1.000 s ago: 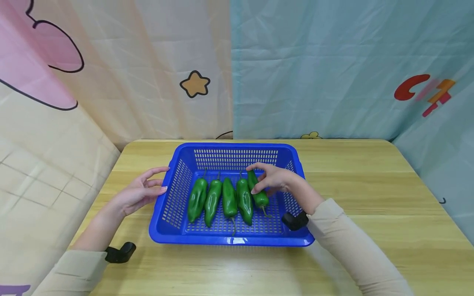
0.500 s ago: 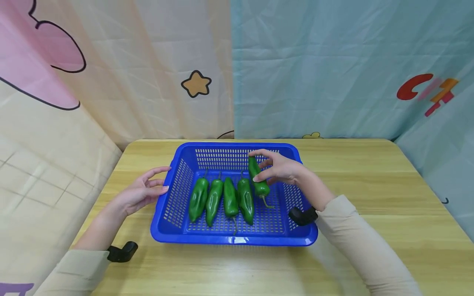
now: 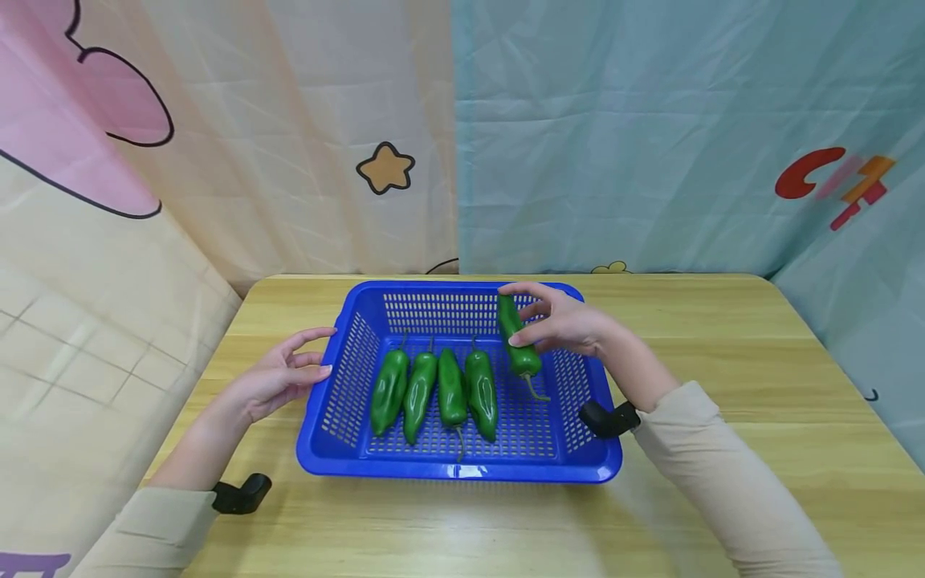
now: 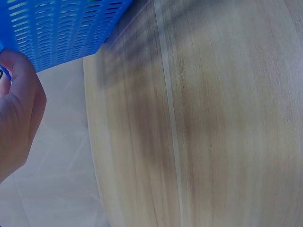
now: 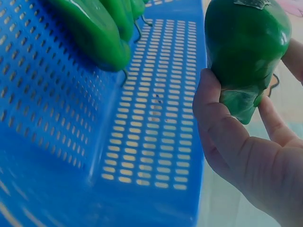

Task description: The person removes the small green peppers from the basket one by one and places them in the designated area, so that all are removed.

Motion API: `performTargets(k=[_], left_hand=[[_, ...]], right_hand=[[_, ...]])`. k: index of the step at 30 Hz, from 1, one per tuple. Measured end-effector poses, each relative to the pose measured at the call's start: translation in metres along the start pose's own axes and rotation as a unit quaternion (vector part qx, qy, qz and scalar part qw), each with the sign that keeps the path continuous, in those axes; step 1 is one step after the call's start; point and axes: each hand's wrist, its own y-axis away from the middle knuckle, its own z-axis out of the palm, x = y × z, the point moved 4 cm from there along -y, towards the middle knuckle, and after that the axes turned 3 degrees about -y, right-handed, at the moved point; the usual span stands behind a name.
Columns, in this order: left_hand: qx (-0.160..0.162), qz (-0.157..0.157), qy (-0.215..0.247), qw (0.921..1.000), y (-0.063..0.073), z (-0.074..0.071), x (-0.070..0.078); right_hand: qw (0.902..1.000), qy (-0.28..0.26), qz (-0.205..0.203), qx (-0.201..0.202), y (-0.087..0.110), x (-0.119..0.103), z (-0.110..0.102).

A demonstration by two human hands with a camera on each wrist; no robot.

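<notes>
Head view brightly lit, basket's near rim [image 3: 470, 471] touched by glare, soft shadows cast on table [image 4: 227, 142], wrist views dimmer.

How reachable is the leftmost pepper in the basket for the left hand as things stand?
Probably yes. The left hand is at the basket's left rim, and nothing covers the leftmost pepper from above; the fingers would just have to clear that rim.

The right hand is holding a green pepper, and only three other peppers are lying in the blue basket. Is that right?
Not quite: four other peppers are lying in the blue basket, not three, as the head view shows. The rest is right: the right hand is holding a green pepper.
</notes>
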Motion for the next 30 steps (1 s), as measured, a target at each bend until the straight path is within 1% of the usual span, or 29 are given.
performTargets(k=[5, 9, 16, 30], left_hand=[[0.002, 0.002, -0.008, 1.0, -0.001, -0.001, 0.0], [0.005, -0.001, -0.01, 0.9999, -0.002, -0.001, 0.0], [0.007, -0.002, -0.003, 1.0, -0.001, 0.001, 0.0], [0.014, -0.006, -0.009, 0.9998, -0.001, 0.0, -0.002]], right_hand=[[0.9999, -0.005, -0.015, -0.005, 0.006, -0.005, -0.01], [0.9998, 0.003, -0.02, 0.008, 0.012, -0.009, -0.023], [0.9994, 0.017, -0.024, 0.017, 0.024, -0.014, -0.041], [0.9983, 0.009, -0.035, 0.046, 0.049, -0.009, -0.075]])
